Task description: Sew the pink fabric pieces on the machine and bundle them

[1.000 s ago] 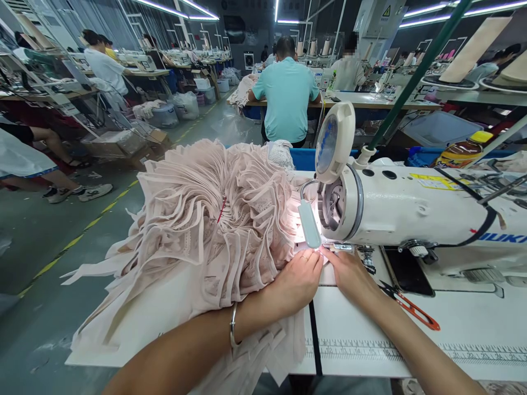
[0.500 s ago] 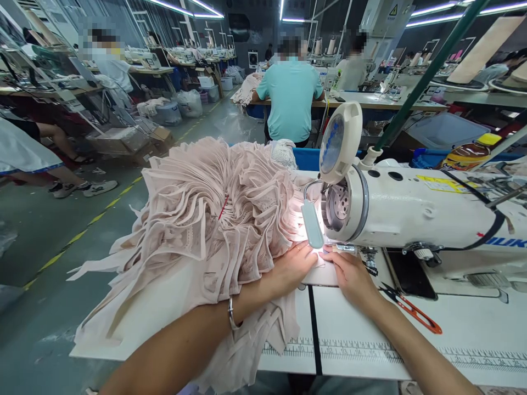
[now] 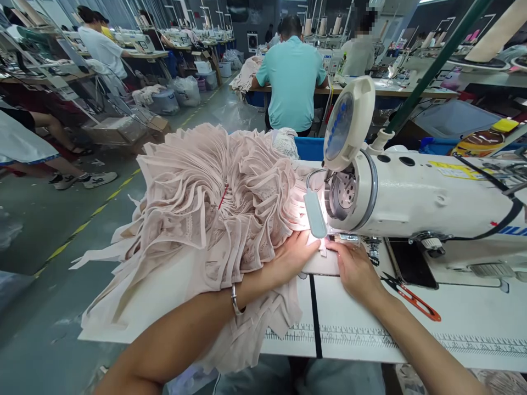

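Note:
A white sewing machine point(image 3: 415, 197) stands on a white table point(image 3: 411, 323). A big heap of pale pink fabric pieces point(image 3: 206, 214) lies to its left. My left hand point(image 3: 294, 255) rests flat on the fabric edge beside the needle area, under the small lamp point(image 3: 315, 215). My right hand point(image 3: 356, 269) presses a pink piece point(image 3: 323, 263) down in front of the presser foot. Both sets of fingertips nearly meet at the lit spot. The needle itself is hidden behind the lamp glare.
Orange-handled thread snips point(image 3: 411, 299) lie right of my right hand. A ruler strip point(image 3: 391, 343) runs along the table's front edge. A person in a teal shirt point(image 3: 292, 82) sits ahead at another table. More seated workers and bins line the aisle at left.
Both hands slid slightly forward toward the needle with the fabric. The camera view tipped a little, shifting the machine head upward in frame.

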{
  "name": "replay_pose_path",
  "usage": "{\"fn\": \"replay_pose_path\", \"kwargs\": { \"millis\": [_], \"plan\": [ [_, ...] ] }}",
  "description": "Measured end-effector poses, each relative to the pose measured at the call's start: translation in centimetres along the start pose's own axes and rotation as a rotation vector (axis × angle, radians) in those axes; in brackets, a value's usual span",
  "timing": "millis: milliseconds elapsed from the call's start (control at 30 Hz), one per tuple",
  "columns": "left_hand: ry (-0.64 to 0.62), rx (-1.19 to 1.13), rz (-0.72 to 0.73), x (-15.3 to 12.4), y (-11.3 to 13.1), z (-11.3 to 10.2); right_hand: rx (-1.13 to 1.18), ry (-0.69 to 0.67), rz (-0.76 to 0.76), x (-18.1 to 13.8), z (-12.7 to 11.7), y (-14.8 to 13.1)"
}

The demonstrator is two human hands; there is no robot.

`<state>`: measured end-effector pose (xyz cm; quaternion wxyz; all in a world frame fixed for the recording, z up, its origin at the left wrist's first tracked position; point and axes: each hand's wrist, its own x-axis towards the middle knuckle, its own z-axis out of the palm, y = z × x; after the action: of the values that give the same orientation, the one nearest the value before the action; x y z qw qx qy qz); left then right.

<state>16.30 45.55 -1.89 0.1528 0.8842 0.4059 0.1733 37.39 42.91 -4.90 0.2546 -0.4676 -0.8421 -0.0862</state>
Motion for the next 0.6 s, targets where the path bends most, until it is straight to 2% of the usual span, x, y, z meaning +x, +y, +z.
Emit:
{"fn": "replay_pose_path", "kwargs": {
  "millis": [67, 167, 333, 467, 600],
  "plan": [
    [-0.003, -0.023, -0.004, 0.0, -0.1, 0.1, -0.023, 0.043, -0.031, 0.0, -0.1, 0.0],
    [0.014, -0.016, 0.128, -0.1, -0.5, 0.6, -0.047, 0.1, -0.082, 0.2, -0.4, -0.3],
    [0.027, 0.189, 0.301, -0.3, -1.3, 1.5, -0.06, 0.157, -0.155, 0.5, -0.9, -1.0],
    [0.026, 0.26, 0.346, -0.5, -1.0, 1.3, -0.13, 0.151, -0.148, 0.8, -0.8, -2.0],
    [0.027, 0.369, 0.451, -0.4, -0.2, 0.6, -0.214, 0.127, -0.112, 1.1, -0.5, -2.9]
  ]
}}
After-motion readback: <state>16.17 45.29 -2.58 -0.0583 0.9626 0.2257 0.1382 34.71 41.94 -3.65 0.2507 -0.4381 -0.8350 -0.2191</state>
